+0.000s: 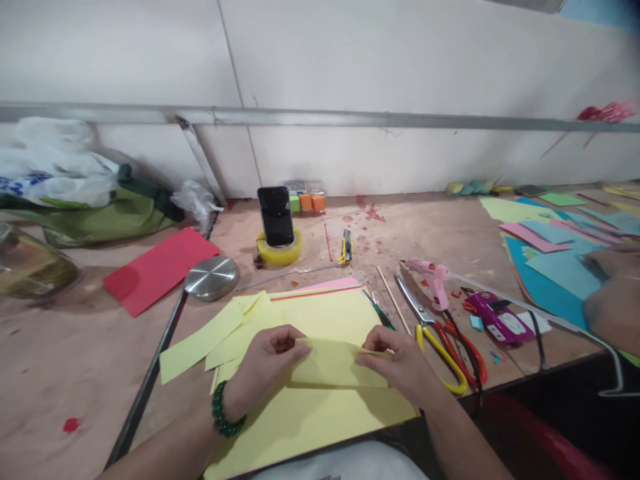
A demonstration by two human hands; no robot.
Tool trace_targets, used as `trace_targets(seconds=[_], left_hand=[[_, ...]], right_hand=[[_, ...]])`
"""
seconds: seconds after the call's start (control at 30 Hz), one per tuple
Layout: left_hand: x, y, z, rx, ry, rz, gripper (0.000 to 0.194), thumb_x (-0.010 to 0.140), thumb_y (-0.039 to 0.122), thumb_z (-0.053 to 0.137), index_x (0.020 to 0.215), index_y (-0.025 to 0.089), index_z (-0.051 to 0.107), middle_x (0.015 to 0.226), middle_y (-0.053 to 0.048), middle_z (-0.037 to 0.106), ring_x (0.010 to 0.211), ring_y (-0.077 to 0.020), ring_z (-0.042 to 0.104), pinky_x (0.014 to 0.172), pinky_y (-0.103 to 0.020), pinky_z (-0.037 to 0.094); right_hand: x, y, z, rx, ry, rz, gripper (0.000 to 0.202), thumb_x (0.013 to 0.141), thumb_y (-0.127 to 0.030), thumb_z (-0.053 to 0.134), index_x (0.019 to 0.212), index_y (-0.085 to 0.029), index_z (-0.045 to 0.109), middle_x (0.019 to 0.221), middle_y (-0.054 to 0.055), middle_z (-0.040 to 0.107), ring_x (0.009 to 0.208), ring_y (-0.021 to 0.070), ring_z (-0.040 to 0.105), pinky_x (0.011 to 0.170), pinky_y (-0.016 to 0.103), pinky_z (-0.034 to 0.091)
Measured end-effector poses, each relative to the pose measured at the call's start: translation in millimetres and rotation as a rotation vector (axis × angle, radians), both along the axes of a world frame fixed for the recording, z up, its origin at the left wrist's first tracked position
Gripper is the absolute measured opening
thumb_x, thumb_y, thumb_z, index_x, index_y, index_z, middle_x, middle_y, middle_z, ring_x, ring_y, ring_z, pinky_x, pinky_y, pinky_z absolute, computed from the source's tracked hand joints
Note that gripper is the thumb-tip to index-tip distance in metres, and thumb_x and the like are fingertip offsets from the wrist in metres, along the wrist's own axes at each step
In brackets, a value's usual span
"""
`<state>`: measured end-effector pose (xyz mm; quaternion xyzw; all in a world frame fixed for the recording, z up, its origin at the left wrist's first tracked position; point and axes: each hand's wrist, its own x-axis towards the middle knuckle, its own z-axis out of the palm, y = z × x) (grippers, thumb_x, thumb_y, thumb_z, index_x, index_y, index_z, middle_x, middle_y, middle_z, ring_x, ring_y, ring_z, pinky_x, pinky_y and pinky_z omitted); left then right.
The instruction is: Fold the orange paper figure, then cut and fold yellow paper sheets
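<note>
A folded strip of yellow paper (340, 364) is stretched between my two hands, just above larger yellow sheets (320, 427). My left hand (273, 357), with a green bead bracelet at the wrist, pinches the strip's left end. At its right end, my right hand (393, 360) pinches the upper edge between thumb and fingers. Loose yellow pieces (200, 340) lie left of the stack. Small green-handled scissors (383, 315) rest near the stack's upper right corner.
Large scissors (440, 340), a pink glue gun (435, 283) and a purple device (500, 319) lie right. A phone (276, 217) stands in a tape roll (287, 253). Beyond are a cutter (347, 247), metal disc (212, 278), red paper (157, 270) and another person's hand (615, 300).
</note>
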<state>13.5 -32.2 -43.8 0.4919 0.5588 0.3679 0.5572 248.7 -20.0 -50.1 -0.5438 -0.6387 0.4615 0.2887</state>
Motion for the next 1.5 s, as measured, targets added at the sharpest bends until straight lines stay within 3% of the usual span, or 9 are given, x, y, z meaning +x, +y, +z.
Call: trace_targets(seconds=[0.1,0.2,0.4,0.73,1.03,1.17,1.4,1.5], left_hand=[[-0.5,-0.2,0.3,0.002,0.003,0.013,0.028,0.061,0.043,0.07,0.059,0.016,0.061,0.052,0.003,0.054,0.05,-0.0102,0.045,0.049,-0.023,0.037],[-2.0,0.2,2.0,0.009,0.013,0.02,0.029,0.062,0.044,0.069,0.058,0.017,0.06,0.052,0.003,0.053,0.05,-0.0104,0.043,0.05,-0.023,0.036],[-3.9,2.3,7.4,0.014,0.058,0.009,0.031,0.061,0.047,0.071,0.059,0.017,0.062,0.049,0.004,0.051,0.049,-0.0107,0.042,0.048,-0.023,0.035],[-5.3,1.1,2.4,-0.018,0.078,0.024,0.035,0.061,0.049,0.071,0.059,0.015,0.063,0.049,0.003,0.053,0.049,-0.0106,0.042,0.049,-0.023,0.033],[-8.1,0.2,5.7,-0.04,0.071,0.009,0.033,0.062,0.049,0.069,0.061,0.016,0.064,0.053,0.001,0.057,0.053,-0.0125,0.046,0.051,-0.024,0.035],[-8.6,0.9,5.9,-0.034,0.071,0.001,0.033,0.062,0.049,0.069,0.06,0.017,0.064,0.052,0.001,0.057,0.052,-0.013,0.047,0.052,-0.025,0.036],[-14.1,2.3,-7.5,0.012,0.103,0.003,0.036,0.064,0.052,0.068,0.059,0.017,0.065,0.052,0.0,0.058,0.051,-0.013,0.048,0.05,-0.023,0.037],[-14.0,3.1,-4.6,0.001,0.112,-0.011,0.036,0.063,0.053,0.069,0.057,0.017,0.064,0.05,0.001,0.057,0.049,-0.0123,0.046,0.048,-0.023,0.037]], right_hand=[[1.7,0.1,-2.4,0.002,0.038,-0.049,0.015,0.066,-0.034,0.068,0.071,-0.021,0.061,0.069,-0.001,0.064,0.069,0.017,0.061,0.06,0.024,0.045],[5.1,0.2,-8.6,0.019,0.071,-0.174,0.027,0.063,-0.036,0.072,0.084,-0.021,0.066,0.079,0.001,0.067,0.071,0.0181,0.061,0.059,0.026,0.045],[8.1,-0.5,-22.5,-0.012,0.265,-0.235,0.05,0.065,-0.053,0.076,0.101,-0.02,0.063,0.06,-0.004,0.055,0.056,0.0142,0.053,0.054,0.026,0.042],[6.5,0.0,-19.9,-0.061,0.362,-0.255,0.05,0.064,-0.05,0.078,0.099,-0.019,0.059,0.057,-0.006,0.054,0.053,0.0123,0.051,0.054,0.025,0.04],[10.6,0.5,-39.9,-0.011,0.332,-0.274,0.059,0.065,-0.061,0.075,0.104,-0.019,0.062,0.058,-0.003,0.057,0.055,0.0151,0.054,0.051,0.026,0.042],[9.6,0.2,-40.1,0.006,0.309,-0.27,0.058,0.066,-0.062,0.073,0.104,-0.02,0.062,0.059,-0.002,0.057,0.056,0.0156,0.054,0.052,0.027,0.043],[3.1,0.8,-25.4,0.012,0.309,-0.265,0.045,0.068,-0.047,0.074,0.102,-0.019,0.061,0.058,-0.005,0.054,0.055,0.0129,0.051,0.053,0.024,0.04],[1.5,1.5,-23.9,0.043,0.287,-0.259,0.039,0.07,-0.041,0.072,0.101,-0.019,0.061,0.058,-0.006,0.053,0.054,0.0115,0.048,0.053,0.024,0.038]])
